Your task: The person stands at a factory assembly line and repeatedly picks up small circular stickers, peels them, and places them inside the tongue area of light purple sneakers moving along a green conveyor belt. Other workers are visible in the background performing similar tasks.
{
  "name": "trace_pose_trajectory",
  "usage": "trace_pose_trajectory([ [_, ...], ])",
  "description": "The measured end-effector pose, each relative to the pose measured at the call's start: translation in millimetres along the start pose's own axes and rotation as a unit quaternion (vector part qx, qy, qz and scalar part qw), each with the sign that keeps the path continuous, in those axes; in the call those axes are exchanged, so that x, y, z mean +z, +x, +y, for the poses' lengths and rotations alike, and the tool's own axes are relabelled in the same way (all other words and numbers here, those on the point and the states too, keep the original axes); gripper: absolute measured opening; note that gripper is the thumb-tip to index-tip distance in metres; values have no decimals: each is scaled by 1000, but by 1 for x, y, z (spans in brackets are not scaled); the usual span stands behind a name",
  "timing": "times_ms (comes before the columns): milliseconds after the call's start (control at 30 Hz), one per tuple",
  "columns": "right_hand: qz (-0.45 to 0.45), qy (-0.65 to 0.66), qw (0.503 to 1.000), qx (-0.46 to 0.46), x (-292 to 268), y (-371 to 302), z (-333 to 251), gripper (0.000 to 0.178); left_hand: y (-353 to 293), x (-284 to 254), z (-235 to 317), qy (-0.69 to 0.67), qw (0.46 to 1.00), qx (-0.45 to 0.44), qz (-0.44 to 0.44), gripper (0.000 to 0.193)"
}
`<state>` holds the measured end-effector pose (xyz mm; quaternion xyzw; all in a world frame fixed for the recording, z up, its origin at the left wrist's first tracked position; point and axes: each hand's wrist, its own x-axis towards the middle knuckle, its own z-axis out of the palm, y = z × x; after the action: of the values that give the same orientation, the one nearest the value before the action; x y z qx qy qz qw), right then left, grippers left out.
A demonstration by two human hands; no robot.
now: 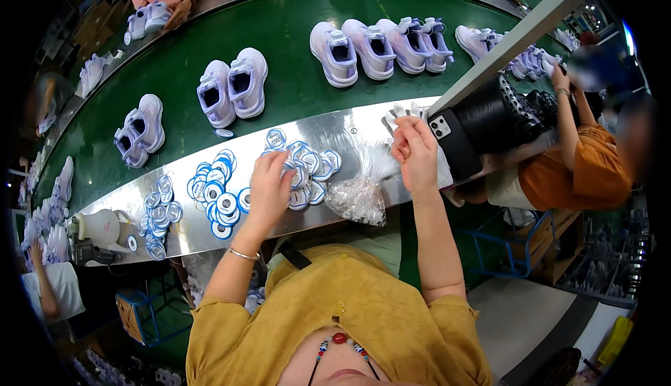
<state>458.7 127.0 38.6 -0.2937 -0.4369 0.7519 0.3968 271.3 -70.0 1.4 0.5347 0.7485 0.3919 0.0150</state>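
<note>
My left hand is over a pile of round white tags with blue rims. Its fingers are bent, thumb and forefinger closing at the edge of one tag, partly hidden by the hand. Raised above the metal ledge, my right hand has its fingertips pinched together; anything between them is too small to make out. Between the hands lies a clear plastic bag of small pale pieces, with a bundle of fine clear strands at its top. Further left are two more groups of round tags, one in the middle and one outermost.
White-and-lilac sneakers stand in groups on the green conveyor belt. A dark phone and a black cylinder are by my right hand, below a slanting pale post. Co-workers sit to the right, left and across.
</note>
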Motion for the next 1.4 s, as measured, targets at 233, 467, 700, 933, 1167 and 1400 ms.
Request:
trace_pose_trajectory([
  [233, -94, -105, 989, 34, 35, -14, 6, 12, 5, -4, -34, -44, 985, -135, -93, 27],
  [467, -130, -259, 954, 80, 45, -29, 46, 11, 7, -13, -39, -271, 897, -341, -72, 15],
  [700, -181, -375, 908, 30, 73, -45, 80, 16, -4, -15, -29, -217, 935, -281, 5, 9],
  [933, -172, -343, 923, -16, 90, -51, 74, 15, 3, -26, 8, -409, 826, -386, 33, 14],
  [1167, -148, -376, 911, -77, 84, -38, 74, 14, 6, -9, 20, -469, 813, -344, 34, 18],
  [1400, -141, -411, 895, -95, 86, -37, 74, 11, 0, 3, 23, -536, 778, -323, 56, 13],
])
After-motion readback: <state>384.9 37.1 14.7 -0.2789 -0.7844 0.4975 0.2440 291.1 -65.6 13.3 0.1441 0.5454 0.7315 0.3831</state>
